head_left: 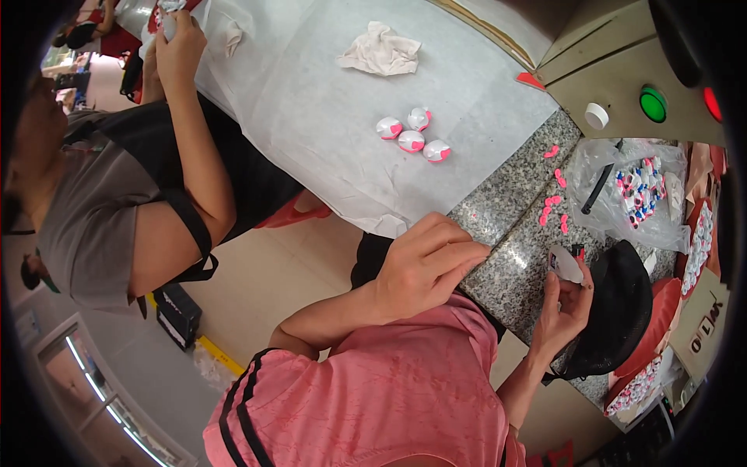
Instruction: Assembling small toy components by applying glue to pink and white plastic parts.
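My left hand (424, 261) hovers over the granite counter edge, thumb and forefinger pressed together. Whatever is between those fingertips, if anything, is too small to make out. Held up in my right hand (566, 307) is a white rounded plastic piece (565, 265), with a small dark mark on its side. Between the hands and beyond them, several small pink pieces (551, 201) lie scattered on the granite. A group of white egg-shaped pieces with pink parts (411, 141) rests on the white sheet (311, 132) farther off.
A clear plastic bag (595, 167) with small coloured parts lies at the right. Beside it are a black mesh pouch (615, 311) and red trays of parts (696, 249). A crumpled cloth (381, 50) lies far off. Another person (148, 179) works at left; a control box (622, 86) stands at the back right.
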Demonstrator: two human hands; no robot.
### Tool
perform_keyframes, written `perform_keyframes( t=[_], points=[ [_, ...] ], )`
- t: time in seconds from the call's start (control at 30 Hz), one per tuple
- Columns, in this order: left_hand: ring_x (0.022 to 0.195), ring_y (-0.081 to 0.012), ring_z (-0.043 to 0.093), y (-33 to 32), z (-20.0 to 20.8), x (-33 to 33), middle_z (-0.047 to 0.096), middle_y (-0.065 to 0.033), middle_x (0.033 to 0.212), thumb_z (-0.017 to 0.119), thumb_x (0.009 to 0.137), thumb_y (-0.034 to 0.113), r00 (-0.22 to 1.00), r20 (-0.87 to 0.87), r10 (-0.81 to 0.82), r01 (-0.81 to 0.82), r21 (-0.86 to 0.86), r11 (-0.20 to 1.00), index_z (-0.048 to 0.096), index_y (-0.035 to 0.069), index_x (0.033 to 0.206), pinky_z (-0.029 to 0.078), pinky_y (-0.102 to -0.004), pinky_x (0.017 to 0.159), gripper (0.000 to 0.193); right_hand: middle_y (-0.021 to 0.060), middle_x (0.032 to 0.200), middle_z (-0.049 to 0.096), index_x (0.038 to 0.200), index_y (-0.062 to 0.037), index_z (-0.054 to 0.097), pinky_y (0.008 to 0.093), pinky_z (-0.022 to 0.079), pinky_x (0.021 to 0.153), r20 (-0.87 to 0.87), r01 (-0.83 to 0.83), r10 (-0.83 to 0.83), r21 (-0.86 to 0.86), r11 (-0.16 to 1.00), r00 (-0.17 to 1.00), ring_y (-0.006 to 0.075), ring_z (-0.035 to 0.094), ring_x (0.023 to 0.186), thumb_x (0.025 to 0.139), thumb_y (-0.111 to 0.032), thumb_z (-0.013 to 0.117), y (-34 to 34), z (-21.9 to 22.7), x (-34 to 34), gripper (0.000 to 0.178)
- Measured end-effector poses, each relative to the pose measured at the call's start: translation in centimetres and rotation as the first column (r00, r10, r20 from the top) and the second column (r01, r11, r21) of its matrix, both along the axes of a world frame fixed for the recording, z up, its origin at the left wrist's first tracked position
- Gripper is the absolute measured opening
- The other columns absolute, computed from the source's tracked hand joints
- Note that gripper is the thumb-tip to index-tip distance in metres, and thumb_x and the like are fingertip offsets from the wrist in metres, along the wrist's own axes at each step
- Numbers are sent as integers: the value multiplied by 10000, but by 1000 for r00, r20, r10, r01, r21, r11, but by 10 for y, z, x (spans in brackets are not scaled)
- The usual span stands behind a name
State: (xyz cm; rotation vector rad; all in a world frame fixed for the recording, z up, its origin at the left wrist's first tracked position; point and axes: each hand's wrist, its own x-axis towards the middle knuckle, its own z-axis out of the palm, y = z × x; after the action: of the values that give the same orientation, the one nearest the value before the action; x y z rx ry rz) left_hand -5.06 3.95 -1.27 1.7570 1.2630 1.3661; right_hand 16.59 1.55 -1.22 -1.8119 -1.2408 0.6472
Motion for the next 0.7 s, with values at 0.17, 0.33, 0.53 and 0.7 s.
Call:
perform_keyframes(
  t=[0.17,0.33,0.53,0.7],
  points=[
    [686,-204,547,11,13,-6,580,-74,751,665,654,-60,999,-46,-13,13,1,1000,648,25,833,435,-289,575,198,109,967,579,984,46,572,208,438,531,69,-35,35,-4,999,997,112,569,701,745,43,645,7,1,-4,250],
    [751,-223,558,66,39,-9,601,-95,829,640,721,12,949,-289,125,-114,57,992,640,26,882,453,-304,613,162,81,966,584,1027,31,568,213,459,616,52,-46,43,42,998,998,102,562,785,789,1,618,2,-5,1,245],
    [812,-340,553,208,35,-36,579,-179,913,589,727,47,831,-438,342,-311,144,940,623,2,916,448,-390,715,197,109,968,587,985,42,574,235,474,628,34,-136,131,232,963,991,153,579,798,763,12,636,-3,-12,5,232],
    [932,-339,535,302,13,-62,585,-185,931,597,738,149,487,-735,472,-431,267,862,626,45,959,431,-423,767,246,122,936,597,956,49,585,240,475,609,101,-178,155,292,940,983,166,586,782,732,28,657,1,-14,7,236]
  ],
)
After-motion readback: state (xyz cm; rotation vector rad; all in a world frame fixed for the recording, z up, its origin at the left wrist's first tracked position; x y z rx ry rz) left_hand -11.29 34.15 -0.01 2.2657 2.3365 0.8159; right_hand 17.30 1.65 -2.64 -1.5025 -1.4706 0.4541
